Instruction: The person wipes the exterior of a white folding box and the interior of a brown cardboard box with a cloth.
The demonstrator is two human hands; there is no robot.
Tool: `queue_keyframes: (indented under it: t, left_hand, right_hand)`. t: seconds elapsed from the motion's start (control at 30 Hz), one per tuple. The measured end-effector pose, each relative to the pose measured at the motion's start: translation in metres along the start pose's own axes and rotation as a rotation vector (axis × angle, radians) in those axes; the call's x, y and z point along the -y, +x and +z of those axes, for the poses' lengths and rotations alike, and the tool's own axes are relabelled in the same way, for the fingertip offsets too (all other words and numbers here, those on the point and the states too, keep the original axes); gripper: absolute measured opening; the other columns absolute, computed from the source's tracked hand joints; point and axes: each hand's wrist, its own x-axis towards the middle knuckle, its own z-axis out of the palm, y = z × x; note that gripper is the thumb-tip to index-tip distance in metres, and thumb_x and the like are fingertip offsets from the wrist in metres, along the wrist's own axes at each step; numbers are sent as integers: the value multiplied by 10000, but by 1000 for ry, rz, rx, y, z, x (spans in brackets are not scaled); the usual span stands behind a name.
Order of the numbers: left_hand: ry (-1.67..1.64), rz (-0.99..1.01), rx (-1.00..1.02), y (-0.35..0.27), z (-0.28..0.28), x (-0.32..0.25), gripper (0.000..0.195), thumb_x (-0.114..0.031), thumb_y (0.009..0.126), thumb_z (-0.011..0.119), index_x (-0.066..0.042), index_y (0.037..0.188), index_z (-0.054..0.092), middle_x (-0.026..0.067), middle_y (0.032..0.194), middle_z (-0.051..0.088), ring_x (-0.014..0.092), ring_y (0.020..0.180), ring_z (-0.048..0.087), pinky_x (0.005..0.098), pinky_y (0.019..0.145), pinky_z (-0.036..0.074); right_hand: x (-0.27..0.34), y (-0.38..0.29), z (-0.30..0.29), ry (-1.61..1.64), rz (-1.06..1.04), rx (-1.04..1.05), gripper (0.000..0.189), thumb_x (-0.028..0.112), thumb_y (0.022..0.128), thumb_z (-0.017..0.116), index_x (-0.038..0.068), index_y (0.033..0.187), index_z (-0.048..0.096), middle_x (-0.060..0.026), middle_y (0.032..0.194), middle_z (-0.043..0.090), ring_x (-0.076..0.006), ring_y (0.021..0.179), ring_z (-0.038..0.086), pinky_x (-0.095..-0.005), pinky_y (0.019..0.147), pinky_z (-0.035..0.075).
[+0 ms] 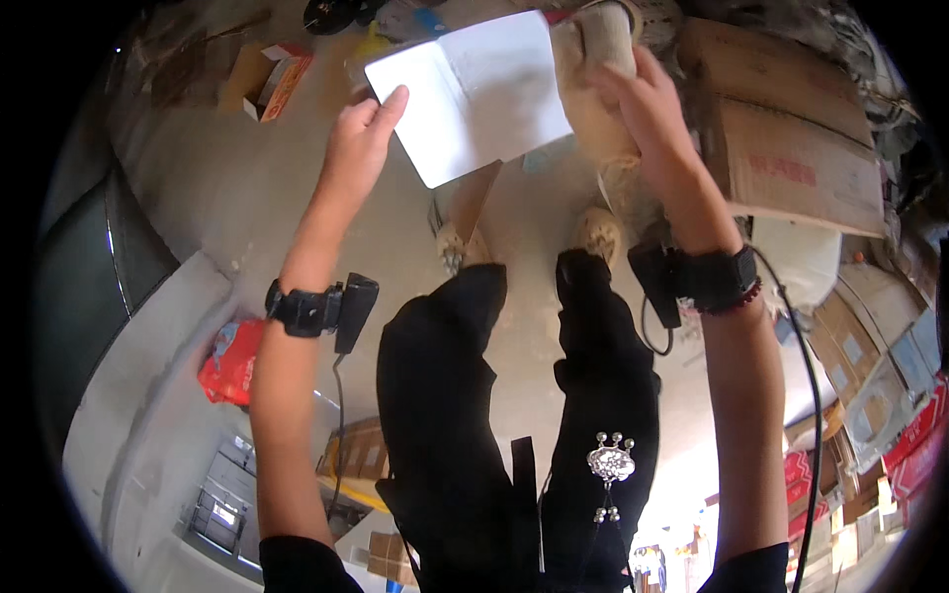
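Note:
My left hand [365, 133] grips the left edge of a white, book-like folded sheet [474, 96], thumb on top. The sheet lies opened out, with a crease down its left part and a shadow on its right. My right hand [649, 111] is closed around a cream, ribbed cloth-like item [609, 37] just right of the sheet; blur hides exactly what it is. Below that item hangs or lies a tan, bulky thing [593, 126], which I cannot identify. A brown flat piece [476, 196] shows beneath the sheet's lower edge.
Large cardboard boxes [801, 148] are stacked at the right. An open small carton [278, 81] sits on the floor at upper left. A red bag [236, 363] rests by a low white wall [148, 370]. A black cable [812, 385] runs along my right arm.

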Motion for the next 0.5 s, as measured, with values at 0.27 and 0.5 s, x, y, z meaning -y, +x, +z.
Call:
queue_keyframes:
  t: [0.27, 0.5]
  left_hand:
    - [-313, 204, -142, 75, 54, -5, 527, -452, 907, 446, 51, 995, 579, 52, 970, 595, 117, 882, 531, 249, 815, 400]
    - [-428, 226, -223, 89, 61, -25, 535, -464, 911, 414, 7, 1146, 511, 84, 1067, 584, 143, 925, 572, 265, 778, 462]
  right_hand:
    - [-16, 82, 67, -500, -604, -330, 336, 168, 739, 586, 75, 1055, 522, -187, 884, 590, -371, 804, 577, -435, 680, 468]
    - [-27, 70, 112, -510, -833, -368, 310, 134, 661, 610, -35, 915, 553, -172, 814, 565, -276, 726, 597, -349, 564, 490]
